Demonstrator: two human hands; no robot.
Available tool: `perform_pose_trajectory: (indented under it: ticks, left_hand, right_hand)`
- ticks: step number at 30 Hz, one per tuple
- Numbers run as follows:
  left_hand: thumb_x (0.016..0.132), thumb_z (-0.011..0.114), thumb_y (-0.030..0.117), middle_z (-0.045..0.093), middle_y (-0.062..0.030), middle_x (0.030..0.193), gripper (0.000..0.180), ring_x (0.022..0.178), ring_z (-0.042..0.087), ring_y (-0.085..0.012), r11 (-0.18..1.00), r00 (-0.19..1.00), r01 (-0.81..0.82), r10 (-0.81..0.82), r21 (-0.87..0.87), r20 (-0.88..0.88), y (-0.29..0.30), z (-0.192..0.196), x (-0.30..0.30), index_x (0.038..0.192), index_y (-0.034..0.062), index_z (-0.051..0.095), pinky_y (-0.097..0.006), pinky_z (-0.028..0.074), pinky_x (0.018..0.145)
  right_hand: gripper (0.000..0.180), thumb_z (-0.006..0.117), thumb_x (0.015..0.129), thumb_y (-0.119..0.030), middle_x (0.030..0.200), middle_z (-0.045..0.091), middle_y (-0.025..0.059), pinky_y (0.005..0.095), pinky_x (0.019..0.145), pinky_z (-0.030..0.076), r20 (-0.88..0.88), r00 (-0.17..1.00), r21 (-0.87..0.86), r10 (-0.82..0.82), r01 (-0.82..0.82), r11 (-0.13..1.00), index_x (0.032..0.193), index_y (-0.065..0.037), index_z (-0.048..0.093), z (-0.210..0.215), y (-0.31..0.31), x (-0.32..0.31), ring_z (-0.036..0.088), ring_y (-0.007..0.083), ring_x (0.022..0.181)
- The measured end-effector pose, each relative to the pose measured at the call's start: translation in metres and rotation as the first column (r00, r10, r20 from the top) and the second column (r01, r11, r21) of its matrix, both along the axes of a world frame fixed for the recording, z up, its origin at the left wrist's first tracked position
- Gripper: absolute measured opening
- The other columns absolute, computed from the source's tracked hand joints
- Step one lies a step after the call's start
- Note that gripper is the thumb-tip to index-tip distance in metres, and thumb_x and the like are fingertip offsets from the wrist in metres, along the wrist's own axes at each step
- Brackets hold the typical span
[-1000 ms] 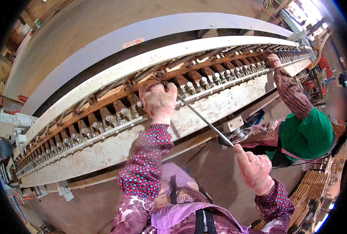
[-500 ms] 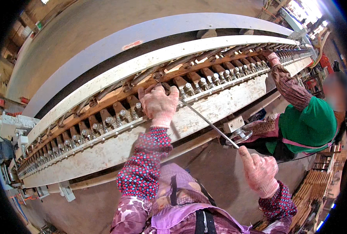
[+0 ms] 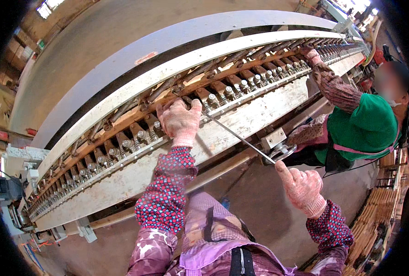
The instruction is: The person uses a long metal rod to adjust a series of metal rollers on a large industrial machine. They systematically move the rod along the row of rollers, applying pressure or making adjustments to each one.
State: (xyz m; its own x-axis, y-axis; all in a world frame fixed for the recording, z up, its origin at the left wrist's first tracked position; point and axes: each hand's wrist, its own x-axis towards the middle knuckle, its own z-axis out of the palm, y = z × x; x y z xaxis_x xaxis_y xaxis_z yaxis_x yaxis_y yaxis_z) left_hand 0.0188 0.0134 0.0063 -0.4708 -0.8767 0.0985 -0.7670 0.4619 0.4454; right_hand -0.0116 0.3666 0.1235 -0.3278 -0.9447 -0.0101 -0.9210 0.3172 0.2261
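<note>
Steel, thin and rod-shaped, the long bar (image 3: 241, 138) crosses the frame's centre diagonally. The gloved left hand (image 3: 180, 120) clamps its upper end against the long cream clamp rack (image 3: 259, 110). The gloved right hand (image 3: 301, 186), lower right, pinches its lower end; a green-vested co-worker (image 3: 365, 124) reaches in at upper right.

Long clamp machine (image 3: 241, 122) ahead, left hand (image 3: 180, 120) on its clamps, right hand (image 3: 302, 187) nearer, co-worker (image 3: 367, 126) right
</note>
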Motion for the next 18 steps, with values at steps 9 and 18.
perform_pose_trajectory:
  ticks: [9, 18]
  left_hand:
    - [0.080, 0.062, 0.055, 0.073, -0.0137, 0.087, 0.049, 0.098, 0.067, -0.0264, 0.998, 0.997, -0.052, 0.050, -0.037, -0.053, 0.005, -0.003, -0.002, 0.085, 0.0082, 0.075, -0.042, 0.029, 0.116]
    - [0.083, 0.059, 0.067, 0.073, -0.0196, 0.090, 0.063, 0.094, 0.069, -0.0357, 0.992, 1.000, -0.003, 0.002, -0.129, -0.012, 0.011, 0.002, -0.011, 0.092, 0.0064, 0.075, -0.044, 0.043, 0.102]
  right_hand:
    - [0.052, 0.060, 0.082, -0.019, 0.065, 0.042, -0.0024, 0.0325, 0.046, 0.039, -0.218, 0.968, -0.034, 0.123, -0.134, 0.990, 0.133, -0.010, 0.060, 0.015, -0.011, -0.035, 0.048, 0.0130, 0.050]
    - [0.051, 0.058, 0.083, -0.014, 0.065, 0.052, -0.0004, 0.0348, 0.046, 0.042, -0.037, 0.996, -0.074, 0.079, -0.082, 0.994, 0.134, -0.010, 0.057, -0.009, 0.003, -0.069, 0.057, 0.0162, 0.051]
